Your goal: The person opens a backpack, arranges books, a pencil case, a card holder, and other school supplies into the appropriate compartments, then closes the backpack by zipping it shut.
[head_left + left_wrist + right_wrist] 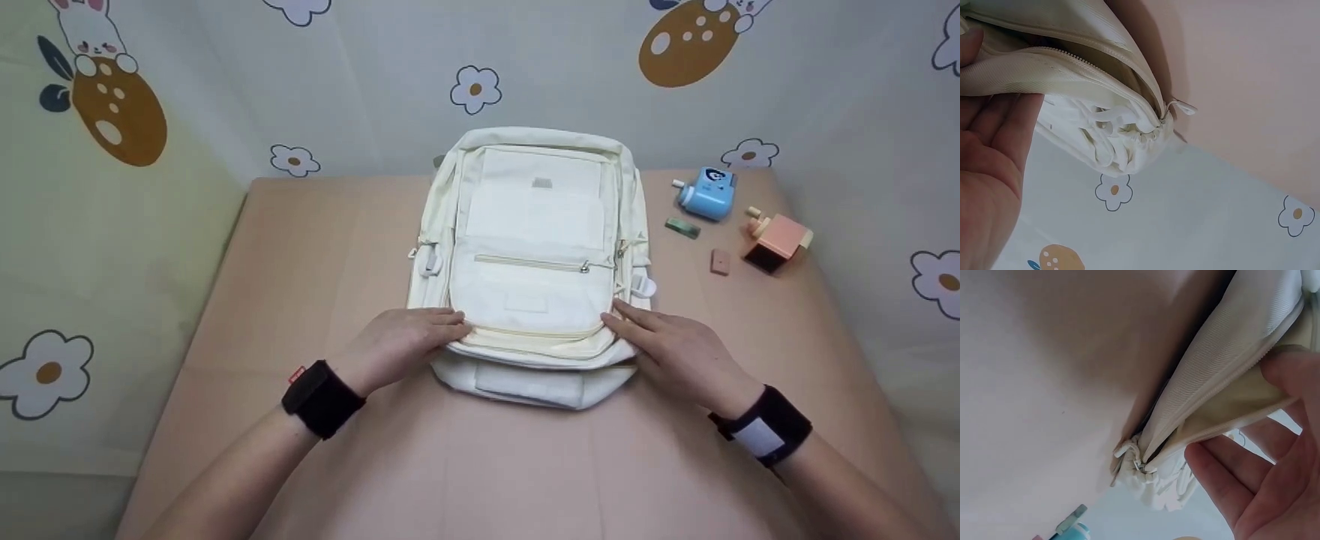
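A cream backpack (536, 217) lies on its back on the table, its front pocket and zipper facing up. My left hand (397, 341) pinches the fabric edge at the lower left, with the thumb on one side and the fingers beneath, as the left wrist view shows. At the lower right my right hand (686, 356) pinches the matching edge; its thumb (1286, 371) is inside the fabric and its fingers are outside. A side zipper (1072, 55) is undone, leaving a gap along the compartment. What lies inside is hidden.
Right of the backpack are a blue crank pencil sharpener (709, 196), a pink crank sharpener (778, 241), a small green block (682, 228) and a small pink block (720, 262). Flower-printed cloth (375, 97) hangs behind the pinkish table (315, 247).
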Motion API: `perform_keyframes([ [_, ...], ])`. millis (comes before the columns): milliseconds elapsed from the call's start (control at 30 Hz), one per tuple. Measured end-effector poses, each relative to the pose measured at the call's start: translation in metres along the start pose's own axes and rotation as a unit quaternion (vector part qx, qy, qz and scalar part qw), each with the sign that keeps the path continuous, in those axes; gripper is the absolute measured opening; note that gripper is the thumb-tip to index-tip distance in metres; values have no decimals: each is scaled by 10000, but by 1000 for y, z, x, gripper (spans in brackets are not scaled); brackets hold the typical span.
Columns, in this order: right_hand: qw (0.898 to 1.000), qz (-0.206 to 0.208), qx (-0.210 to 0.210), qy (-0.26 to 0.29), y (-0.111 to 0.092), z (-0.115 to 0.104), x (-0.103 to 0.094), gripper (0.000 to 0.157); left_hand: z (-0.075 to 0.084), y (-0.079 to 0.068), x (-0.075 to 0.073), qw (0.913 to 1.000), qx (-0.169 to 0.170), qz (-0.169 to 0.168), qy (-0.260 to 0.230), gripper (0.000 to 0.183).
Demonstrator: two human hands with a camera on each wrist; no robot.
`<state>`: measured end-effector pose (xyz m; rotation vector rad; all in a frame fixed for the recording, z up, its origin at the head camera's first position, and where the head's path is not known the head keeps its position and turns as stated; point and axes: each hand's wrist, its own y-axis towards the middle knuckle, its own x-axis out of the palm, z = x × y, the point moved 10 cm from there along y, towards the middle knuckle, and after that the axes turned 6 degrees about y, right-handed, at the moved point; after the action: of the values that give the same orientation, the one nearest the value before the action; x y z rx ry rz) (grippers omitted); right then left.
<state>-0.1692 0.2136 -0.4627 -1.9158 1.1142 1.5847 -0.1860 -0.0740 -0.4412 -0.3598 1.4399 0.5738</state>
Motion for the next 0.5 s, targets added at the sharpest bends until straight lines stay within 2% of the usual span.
perform_keyframes([
  [133, 9988, -358, 148, 306, -2, 3, 4, 64, 2, -1, 2, 10000, 8, -14, 29, 37],
  [233, 9962, -575, 305, 571, -3, 5, 6, 60, 3, -2, 4, 9999, 16, -148, 31, 38],
  [400, 9931, -652, 556, 806, -3, 8, 8, 53, 8, 2, 6, 9994, -25, -309, 136, 44],
  [500, 9921, -669, 640, 845, -3, 9, 11, 54, 12, 8, 2, 9992, -82, -330, 210, 36],
])
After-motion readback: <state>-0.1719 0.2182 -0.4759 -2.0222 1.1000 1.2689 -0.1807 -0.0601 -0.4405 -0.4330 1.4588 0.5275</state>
